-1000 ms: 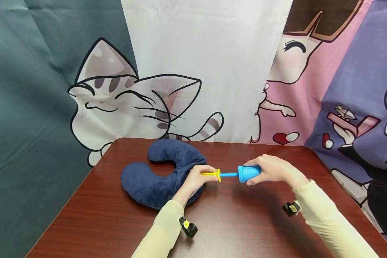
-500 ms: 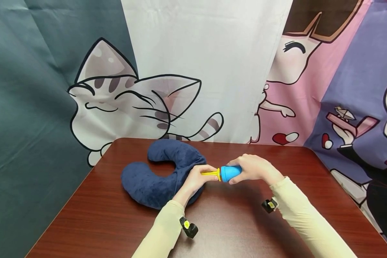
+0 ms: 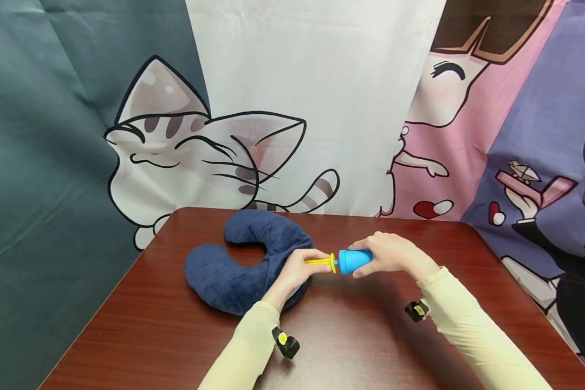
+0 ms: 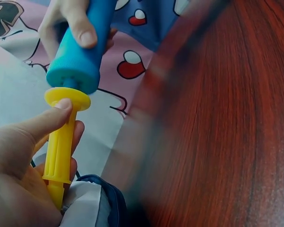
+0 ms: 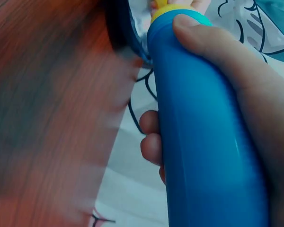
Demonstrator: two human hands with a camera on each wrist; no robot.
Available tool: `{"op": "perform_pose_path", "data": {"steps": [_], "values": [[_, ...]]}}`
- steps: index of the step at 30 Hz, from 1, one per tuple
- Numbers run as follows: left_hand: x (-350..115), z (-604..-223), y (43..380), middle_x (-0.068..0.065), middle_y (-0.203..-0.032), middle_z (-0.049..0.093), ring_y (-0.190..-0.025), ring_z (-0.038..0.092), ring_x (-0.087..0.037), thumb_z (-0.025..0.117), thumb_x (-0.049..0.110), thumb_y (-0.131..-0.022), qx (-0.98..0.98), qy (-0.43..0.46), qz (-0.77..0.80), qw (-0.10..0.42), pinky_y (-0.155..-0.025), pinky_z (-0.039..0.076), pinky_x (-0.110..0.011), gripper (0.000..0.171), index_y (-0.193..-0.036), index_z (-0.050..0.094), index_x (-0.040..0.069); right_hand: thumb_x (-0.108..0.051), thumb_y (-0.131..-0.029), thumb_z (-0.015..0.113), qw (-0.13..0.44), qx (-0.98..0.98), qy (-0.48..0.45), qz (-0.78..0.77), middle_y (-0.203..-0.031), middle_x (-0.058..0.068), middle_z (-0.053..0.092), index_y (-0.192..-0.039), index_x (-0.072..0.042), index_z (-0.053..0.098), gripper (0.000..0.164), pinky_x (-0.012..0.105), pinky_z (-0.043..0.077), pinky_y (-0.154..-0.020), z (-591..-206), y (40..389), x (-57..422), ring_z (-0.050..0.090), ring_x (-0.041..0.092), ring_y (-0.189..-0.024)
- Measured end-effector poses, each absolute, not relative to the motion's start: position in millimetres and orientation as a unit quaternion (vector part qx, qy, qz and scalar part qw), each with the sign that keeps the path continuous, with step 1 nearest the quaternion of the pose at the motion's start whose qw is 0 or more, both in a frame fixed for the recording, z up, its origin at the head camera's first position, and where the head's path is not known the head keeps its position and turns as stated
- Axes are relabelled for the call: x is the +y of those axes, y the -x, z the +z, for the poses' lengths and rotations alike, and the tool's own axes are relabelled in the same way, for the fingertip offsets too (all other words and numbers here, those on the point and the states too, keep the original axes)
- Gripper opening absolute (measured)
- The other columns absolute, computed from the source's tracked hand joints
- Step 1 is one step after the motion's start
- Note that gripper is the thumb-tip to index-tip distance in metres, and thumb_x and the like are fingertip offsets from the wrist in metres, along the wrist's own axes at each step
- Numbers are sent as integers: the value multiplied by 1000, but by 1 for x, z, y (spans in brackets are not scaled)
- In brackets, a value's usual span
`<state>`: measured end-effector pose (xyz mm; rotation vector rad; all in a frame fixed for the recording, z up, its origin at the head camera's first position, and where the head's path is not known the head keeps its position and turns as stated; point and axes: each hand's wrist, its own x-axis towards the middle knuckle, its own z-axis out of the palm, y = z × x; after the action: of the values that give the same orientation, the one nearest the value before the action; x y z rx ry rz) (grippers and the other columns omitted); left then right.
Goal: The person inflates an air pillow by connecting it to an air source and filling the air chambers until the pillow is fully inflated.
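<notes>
A hand pump joins my two hands in the head view. Its yellow nozzle (image 4: 60, 151) lies in my left hand (image 3: 298, 267), the thumb pressed just below the round yellow flange and fingers curled behind. The nozzle's narrow tip meets a pale fabric or plastic part (image 4: 85, 203) edged in navy, at the neck pillow (image 3: 224, 281). My right hand (image 3: 390, 252) grips the blue pump barrel (image 5: 199, 123), thumb along its top near the collar. A short stretch of blue rod (image 4: 71, 82) shows between barrel and flange. The U-shaped navy pillow lies under and beside my left hand.
The reddish-brown wooden table (image 3: 175, 346) carries the pillow at its left middle. Behind its far edge hangs a printed cloth (image 3: 361, 97) with a cartoon cat and figures. A small black wrist camera (image 3: 286, 342) sits on my left sleeve, another (image 3: 416, 311) on my right.
My right hand has pushed the blue barrel left, up against the yellow flange, then drawn it slightly back right, showing a little rod. The left hand and pillow have stayed in place.
</notes>
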<state>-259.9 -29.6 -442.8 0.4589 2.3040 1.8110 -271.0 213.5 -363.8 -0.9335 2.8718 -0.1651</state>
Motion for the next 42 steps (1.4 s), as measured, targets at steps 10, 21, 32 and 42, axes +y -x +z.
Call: {"op": "perform_pose_path", "data": {"steps": [10, 21, 32, 42], "values": [[-29, -443, 260, -12, -110, 73, -85, 63, -9, 78, 16, -84, 778, -161, 603, 80, -77, 53, -21, 27, -110, 76, 9, -66, -71, 76, 56, 954, 292, -48, -107, -1, 73, -125, -22, 68, 70, 36, 56, -71, -350, 257, 253, 62, 14, -87], [-30, -444, 260, -12, -109, 73, -85, 63, -10, 79, 17, -83, 778, -163, 601, 82, -76, 52, -21, 27, -110, 76, 9, -65, -72, 76, 48, 960, 271, -56, -100, -6, 72, -123, -25, 69, 66, 27, 48, -65, -334, 242, 292, 58, 9, -80], [-31, -440, 258, -12, -110, 74, -87, 64, -10, 78, 17, -85, 777, -163, 602, 84, -79, 54, -22, 28, -111, 76, 10, -67, -71, 75, 10, 969, 246, -31, -94, -9, 70, -121, -29, 69, 63, 27, 44, -61, -322, 228, 323, 55, 7, -77], [-30, -441, 259, -13, -111, 73, -86, 62, -10, 78, 14, -84, 771, -159, 611, 88, -78, 53, -21, 29, -112, 75, 8, -65, -71, 76, -6, 967, 249, -55, -92, -11, 71, -116, -26, 72, 60, 24, 44, -61, -330, 229, 320, 55, 5, -75]]}}
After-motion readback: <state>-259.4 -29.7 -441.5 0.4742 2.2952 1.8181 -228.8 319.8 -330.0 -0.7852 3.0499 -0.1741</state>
